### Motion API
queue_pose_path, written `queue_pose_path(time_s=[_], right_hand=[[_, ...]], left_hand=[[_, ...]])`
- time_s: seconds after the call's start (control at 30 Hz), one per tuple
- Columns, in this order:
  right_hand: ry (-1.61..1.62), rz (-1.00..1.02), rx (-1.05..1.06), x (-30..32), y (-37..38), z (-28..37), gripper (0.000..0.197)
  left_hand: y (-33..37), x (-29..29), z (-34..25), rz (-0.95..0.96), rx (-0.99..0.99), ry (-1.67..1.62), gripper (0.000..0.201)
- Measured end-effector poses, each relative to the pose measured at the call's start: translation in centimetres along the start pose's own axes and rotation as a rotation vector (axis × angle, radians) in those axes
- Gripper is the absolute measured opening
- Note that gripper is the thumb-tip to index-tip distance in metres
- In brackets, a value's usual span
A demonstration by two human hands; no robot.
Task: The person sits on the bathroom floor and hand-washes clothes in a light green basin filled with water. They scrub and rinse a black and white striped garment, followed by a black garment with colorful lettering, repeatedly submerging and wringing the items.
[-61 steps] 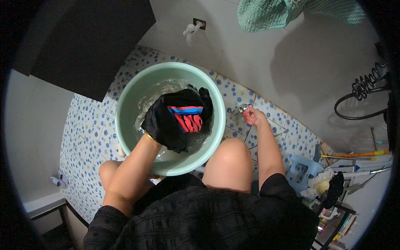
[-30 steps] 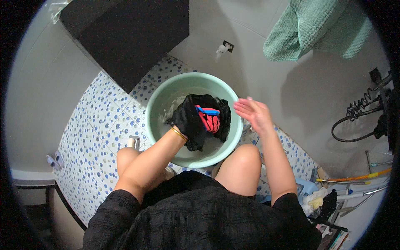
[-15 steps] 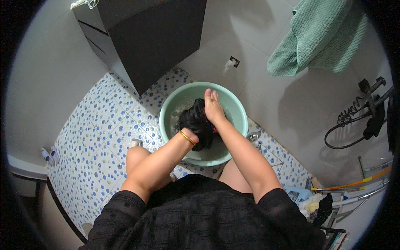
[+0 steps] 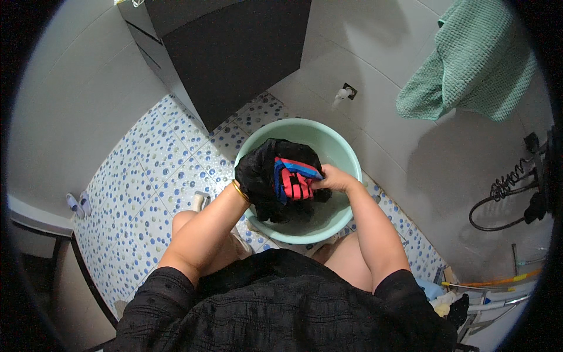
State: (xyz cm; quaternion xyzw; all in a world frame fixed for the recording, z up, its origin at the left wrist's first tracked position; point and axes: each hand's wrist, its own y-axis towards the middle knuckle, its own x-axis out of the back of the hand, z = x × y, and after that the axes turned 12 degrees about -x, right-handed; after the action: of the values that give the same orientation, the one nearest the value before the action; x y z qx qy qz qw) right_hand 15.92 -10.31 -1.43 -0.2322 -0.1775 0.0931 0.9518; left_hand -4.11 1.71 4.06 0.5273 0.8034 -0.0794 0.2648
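Since a moment ago the right hand has joined the left hand, both grips bunched on the wet black garment over the green basin; soft, heavy, best gathered in folds

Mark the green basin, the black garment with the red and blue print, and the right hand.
green basin (image 4: 346, 154): head view, bare inner wall at the far right.
black garment (image 4: 258, 173): head view, black fabric left of the print.
right hand (image 4: 333, 178): head view, back of the hand gripping the garment.
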Motion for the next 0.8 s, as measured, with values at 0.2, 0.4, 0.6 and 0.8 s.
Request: queue_pose_path(time_s=[0.2, 0.4, 0.6, 0.8], right_hand=[[1.085, -0.448, 0.155, 1.2, -0.3, 0.9, 0.027], [1.394, -0.434, 0.260, -0.7, -0.9, 4.5, 0.017], [1.343, -0.788, 0.234, 2.3, 0.1, 1.7, 0.027], [1.321, -0.675, 0.263, 1.1, -0.3, 2.8, 0.024]], left_hand=[[0.3, -0.5, 1.5, -0.223, 0.386, -0.612, 0.030], [0.4, 1.1, 4.8, -0.516, 0.074, -0.796, 0.038], [1.0, 2.5, 4.9, -0.403, 0.173, -0.839, 0.036], [1.0, 1.0, 2.6, -0.395, 0.086, -0.762, 0.050]])
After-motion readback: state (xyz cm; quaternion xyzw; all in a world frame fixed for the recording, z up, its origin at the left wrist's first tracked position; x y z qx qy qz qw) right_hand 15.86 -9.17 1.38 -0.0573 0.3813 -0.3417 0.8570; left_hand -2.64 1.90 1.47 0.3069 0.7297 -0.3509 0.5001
